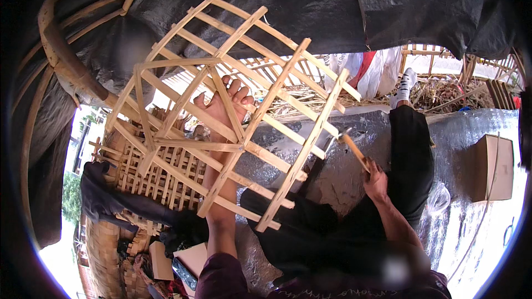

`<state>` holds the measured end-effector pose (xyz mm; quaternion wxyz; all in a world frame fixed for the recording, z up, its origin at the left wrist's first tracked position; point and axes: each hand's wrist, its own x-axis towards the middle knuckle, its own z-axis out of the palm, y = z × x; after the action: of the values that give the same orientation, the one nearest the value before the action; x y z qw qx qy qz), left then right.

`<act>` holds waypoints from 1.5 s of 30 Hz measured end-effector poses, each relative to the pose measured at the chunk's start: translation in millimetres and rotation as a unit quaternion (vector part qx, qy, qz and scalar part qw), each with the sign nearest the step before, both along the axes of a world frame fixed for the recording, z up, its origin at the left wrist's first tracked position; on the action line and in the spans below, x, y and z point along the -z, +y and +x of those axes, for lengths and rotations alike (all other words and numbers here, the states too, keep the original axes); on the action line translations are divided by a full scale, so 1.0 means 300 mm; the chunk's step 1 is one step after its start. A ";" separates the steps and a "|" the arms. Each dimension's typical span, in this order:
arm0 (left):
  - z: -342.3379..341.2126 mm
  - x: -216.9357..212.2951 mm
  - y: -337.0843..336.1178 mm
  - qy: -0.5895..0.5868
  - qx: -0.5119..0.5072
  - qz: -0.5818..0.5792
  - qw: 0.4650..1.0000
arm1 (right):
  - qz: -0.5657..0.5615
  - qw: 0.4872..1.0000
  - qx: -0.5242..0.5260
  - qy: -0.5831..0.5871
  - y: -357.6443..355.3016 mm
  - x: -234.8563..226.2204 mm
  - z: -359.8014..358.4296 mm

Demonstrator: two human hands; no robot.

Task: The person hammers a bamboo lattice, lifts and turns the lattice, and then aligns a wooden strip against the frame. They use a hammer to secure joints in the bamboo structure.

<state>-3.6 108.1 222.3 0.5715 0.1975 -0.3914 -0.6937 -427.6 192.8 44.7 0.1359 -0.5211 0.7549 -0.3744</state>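
Note:
A lattice frame (270, 101) of pale wooden slats is raised in front of me, tilted, with a five-sided frame of slats on its near left part. My left hand (228, 105) reaches up behind it, fingers curled around the slats; some of the grip is hidden by the wood. On the right, my right hand (376, 182) is closed around the wooden handle of a hammer (354, 152). The hammer's head is close to the lattice's right lower edge; whether they touch I cannot tell.
Below the lattice at left stands a woven bamboo basket (166, 182). A cardboard box (494, 167) sits at far right on silvery sheeting (449, 232). Black tarp (310, 5) hangs overhead, beside a curved bamboo pole (72, 66). Straw (438, 91) and white sacks (382, 72) lie beyond.

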 end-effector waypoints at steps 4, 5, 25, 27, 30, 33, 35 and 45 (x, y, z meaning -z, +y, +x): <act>0.018 0.008 0.026 -0.007 -0.003 0.013 1.000 | -0.047 0.989 -0.092 0.111 -0.010 0.013 0.022; 0.022 0.008 0.026 -0.011 -0.003 0.015 1.000 | -0.041 0.986 -0.108 0.122 -0.022 0.006 0.036; 0.073 -0.032 0.074 -0.082 0.014 0.056 0.995 | 0.023 0.978 -0.166 0.122 -0.050 0.189 0.062; 0.079 -0.035 0.080 -0.085 0.016 0.059 0.994 | 0.048 0.986 -0.148 0.065 -0.059 0.196 0.043; 0.091 -0.031 0.091 -0.095 0.019 0.066 0.993 | 0.056 0.985 -0.086 -0.141 -0.082 0.156 -0.003; 0.090 -0.029 0.098 -0.096 0.027 0.071 0.992 | -0.058 0.906 -0.035 -0.418 -0.099 0.128 -0.080; 0.102 -0.041 0.104 -0.103 0.029 0.072 0.992 | -0.125 0.848 -0.018 -0.514 -0.102 0.107 -0.098; 0.124 -0.010 0.129 -0.108 0.049 0.095 0.988 | 0.029 0.819 -0.113 -0.562 -0.020 -0.123 -0.119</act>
<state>33.6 146.8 225.3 0.4701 0.3050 -0.3925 -0.7294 -463.2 186.7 81.6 0.5926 -0.2974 0.4941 -0.5624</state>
